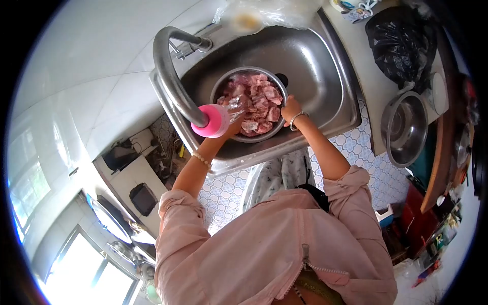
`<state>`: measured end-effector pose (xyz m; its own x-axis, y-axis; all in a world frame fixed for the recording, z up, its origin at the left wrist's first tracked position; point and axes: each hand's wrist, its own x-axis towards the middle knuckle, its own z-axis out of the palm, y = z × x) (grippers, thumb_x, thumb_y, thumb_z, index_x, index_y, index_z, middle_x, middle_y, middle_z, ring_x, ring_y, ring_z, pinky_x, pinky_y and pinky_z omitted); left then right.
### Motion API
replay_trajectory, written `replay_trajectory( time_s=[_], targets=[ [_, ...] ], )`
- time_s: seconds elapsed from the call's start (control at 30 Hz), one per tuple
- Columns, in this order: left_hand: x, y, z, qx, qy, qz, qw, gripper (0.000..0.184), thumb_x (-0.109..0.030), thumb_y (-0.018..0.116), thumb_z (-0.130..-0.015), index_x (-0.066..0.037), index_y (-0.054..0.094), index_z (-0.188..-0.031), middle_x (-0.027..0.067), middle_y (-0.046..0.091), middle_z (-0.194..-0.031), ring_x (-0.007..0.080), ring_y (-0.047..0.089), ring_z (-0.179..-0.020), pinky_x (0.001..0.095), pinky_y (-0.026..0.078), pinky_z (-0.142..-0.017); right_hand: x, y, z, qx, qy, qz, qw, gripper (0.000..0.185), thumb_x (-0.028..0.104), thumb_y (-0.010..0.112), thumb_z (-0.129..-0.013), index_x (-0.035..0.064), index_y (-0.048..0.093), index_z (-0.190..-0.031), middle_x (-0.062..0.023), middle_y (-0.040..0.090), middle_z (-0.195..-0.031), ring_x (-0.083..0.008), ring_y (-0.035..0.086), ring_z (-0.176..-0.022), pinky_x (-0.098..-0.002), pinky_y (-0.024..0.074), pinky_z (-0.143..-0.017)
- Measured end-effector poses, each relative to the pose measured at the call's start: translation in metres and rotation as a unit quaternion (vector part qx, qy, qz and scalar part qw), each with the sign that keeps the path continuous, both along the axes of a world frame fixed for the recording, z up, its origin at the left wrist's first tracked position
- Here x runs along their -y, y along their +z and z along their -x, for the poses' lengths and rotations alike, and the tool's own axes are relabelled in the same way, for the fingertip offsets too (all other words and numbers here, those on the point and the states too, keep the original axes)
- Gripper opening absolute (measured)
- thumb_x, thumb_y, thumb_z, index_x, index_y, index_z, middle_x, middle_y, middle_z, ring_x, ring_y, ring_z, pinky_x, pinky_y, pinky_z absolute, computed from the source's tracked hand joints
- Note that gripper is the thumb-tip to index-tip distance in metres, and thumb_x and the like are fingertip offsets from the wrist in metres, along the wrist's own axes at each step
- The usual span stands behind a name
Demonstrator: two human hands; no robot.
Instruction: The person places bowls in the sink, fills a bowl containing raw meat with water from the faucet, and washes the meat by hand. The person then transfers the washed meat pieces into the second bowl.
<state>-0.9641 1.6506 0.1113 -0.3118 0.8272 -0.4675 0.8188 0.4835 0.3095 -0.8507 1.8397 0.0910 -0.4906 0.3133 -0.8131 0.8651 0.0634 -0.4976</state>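
Note:
A round metal bowl (217, 90) filled with chunks of raw pink meat (262, 101) sits in the stainless steel sink (310, 61). My right hand (291, 110) is closed on the bowl's right rim, with a bracelet at the wrist. On the other side, my left hand (238, 116) reaches into the bowl over the meat. Something clear and shiny, water or thin plastic, covers part of it. The pink tap head (212, 121) hides some of this hand, and its fingers are not clear to see.
A curved metal tap (165, 61) arches over the sink's left side. Clear plastic bags (274, 12) lie along the back edge. On the right counter are a black plastic bag (401, 43) and another metal bowl (405, 129) near the edge.

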Motion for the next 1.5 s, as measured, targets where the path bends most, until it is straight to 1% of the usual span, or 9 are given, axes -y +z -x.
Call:
replay_trajectory(
  time_s=[0.07,0.13,0.33,0.5,0.67,0.77,1.0,1.37,1.5],
  targets=[
    [-0.013,-0.008,0.014,0.031,-0.045,0.193,0.980,0.059,-0.020,0.055,-0.077,-0.002,0.032,-0.129,0.0205,0.045,-0.120,0.0364,0.044,-0.112,0.0465,0.041,-0.085,0.002,0.001,-0.001,0.002,0.011,-0.002,1.000,0.033,0.001,0.045,-0.076,-0.0072,0.033,-0.106,-0.0273,0.052,-0.100,-0.0382,0.062,-0.067,-0.0363,0.0548,-0.040],
    [-0.039,-0.005,-0.003,-0.096,0.204,-0.084,0.971,0.070,-0.037,0.057,-0.076,-0.006,0.030,-0.133,0.0241,0.038,-0.125,0.0428,0.036,-0.116,0.0521,0.032,-0.093,0.001,0.001,-0.001,0.009,0.012,-0.008,1.000,0.038,0.006,0.051,-0.078,-0.0065,0.032,-0.108,-0.0263,0.057,-0.093,-0.0341,0.063,-0.063,-0.0330,0.0538,-0.042],
    [-0.095,-0.008,-0.028,-0.086,0.178,0.028,0.980,0.072,-0.052,0.060,-0.069,-0.012,0.041,-0.125,0.0196,0.036,-0.128,0.0455,0.022,-0.123,0.0565,0.023,-0.097,-0.003,-0.003,0.004,0.022,-0.004,0.024,0.999,0.038,0.005,0.053,-0.078,-0.0069,0.032,-0.108,-0.0268,0.056,-0.096,-0.0350,0.063,-0.065,-0.0342,0.0535,-0.040],
    [-0.045,-0.029,-0.029,0.046,0.070,-0.090,0.992,0.060,-0.036,0.066,-0.068,-0.008,0.046,-0.117,0.0146,0.042,-0.121,0.0391,0.027,-0.123,0.0547,0.024,-0.097,0.000,-0.002,0.002,0.012,0.001,0.016,1.000,0.037,0.002,0.048,-0.078,-0.0062,0.032,-0.110,-0.0270,0.054,-0.100,-0.0348,0.063,-0.063,-0.0340,0.0537,-0.040],
    [-0.028,-0.006,-0.025,-0.028,0.128,-0.103,0.986,0.054,-0.021,0.065,-0.068,-0.005,0.046,-0.116,0.0145,0.043,-0.120,0.0365,0.033,-0.118,0.0487,0.027,-0.097,-0.003,0.004,0.003,0.018,0.010,0.038,0.999,0.035,0.000,0.045,-0.076,-0.0052,0.033,-0.108,-0.0275,0.050,-0.106,-0.0379,0.061,-0.075,-0.0340,0.0558,-0.042],
    [-0.051,-0.015,-0.016,-0.206,0.132,-0.054,0.968,0.058,-0.031,0.061,-0.072,-0.004,0.043,-0.120,0.0151,0.038,-0.128,0.0388,0.025,-0.125,0.0552,0.022,-0.097,-0.002,0.000,0.003,0.018,0.007,0.040,0.999,0.036,0.000,0.046,-0.075,-0.0046,0.033,-0.109,-0.0272,0.049,-0.108,-0.0383,0.061,-0.078,-0.0344,0.0557,-0.042],
    [-0.092,-0.023,-0.039,-0.121,0.019,0.087,0.989,0.070,-0.038,0.062,-0.071,-0.008,0.037,-0.129,0.0152,0.033,-0.134,0.0346,0.020,-0.129,0.0557,0.024,-0.097,0.001,0.001,0.004,0.002,0.012,0.015,1.000,0.039,0.001,0.048,-0.077,-0.0074,0.028,-0.111,-0.0275,0.056,-0.096,-0.0347,0.062,-0.062,-0.0335,0.0529,-0.039],
    [-0.080,-0.021,-0.028,-0.071,-0.031,0.043,0.996,0.024,-0.022,0.062,-0.069,-0.013,0.056,-0.091,0.0014,0.063,-0.080,0.0190,0.057,-0.086,0.0373,0.038,-0.073,-0.003,0.000,0.002,0.008,0.001,0.048,0.999,0.036,0.001,0.047,-0.077,-0.0062,0.033,-0.109,-0.0277,0.053,-0.099,-0.0350,0.062,-0.065,-0.0339,0.0536,-0.040],
    [-0.072,0.007,-0.023,-0.026,-0.043,0.075,0.996,0.028,-0.023,0.061,-0.069,-0.013,0.054,-0.094,0.0030,0.063,-0.085,0.0189,0.056,-0.089,0.0366,0.039,-0.071,-0.001,0.000,0.000,-0.017,-0.001,0.033,0.999,0.036,0.003,0.047,-0.078,-0.0072,0.031,-0.109,-0.0283,0.056,-0.093,-0.0335,0.062,-0.058,-0.0340,0.0517,-0.038]
  ],
)
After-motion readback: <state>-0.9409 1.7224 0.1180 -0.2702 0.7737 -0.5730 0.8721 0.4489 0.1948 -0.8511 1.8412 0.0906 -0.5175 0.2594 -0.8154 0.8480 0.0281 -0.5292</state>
